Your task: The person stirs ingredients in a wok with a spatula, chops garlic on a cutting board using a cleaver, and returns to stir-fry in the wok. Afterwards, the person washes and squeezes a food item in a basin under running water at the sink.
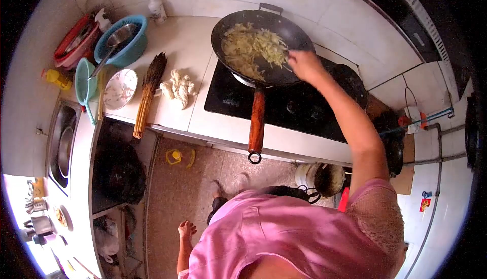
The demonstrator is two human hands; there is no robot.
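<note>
My right hand (304,65) is closed over the right side of a dark wok (294,28). Its fingers wrap round something I cannot make out. Pale, shredded vegetables (255,46) lie spread in the wok, thickest near my hand. The wok sits on a black glass hob (238,94), its wooden handle (257,119) pointing toward me with nobody gripping it. Down beside my body hangs my left hand (186,229), away from the counter, fingers loosely curled and apart with nothing seen in them.
Left of the hob lie a white cloth (177,89), a bamboo brush (149,89) and a patterned plate (122,89). Behind them stand a blue basket (137,43) and a red basin (90,46). A sink (60,127) is far left; a pot (329,177) stands below the counter.
</note>
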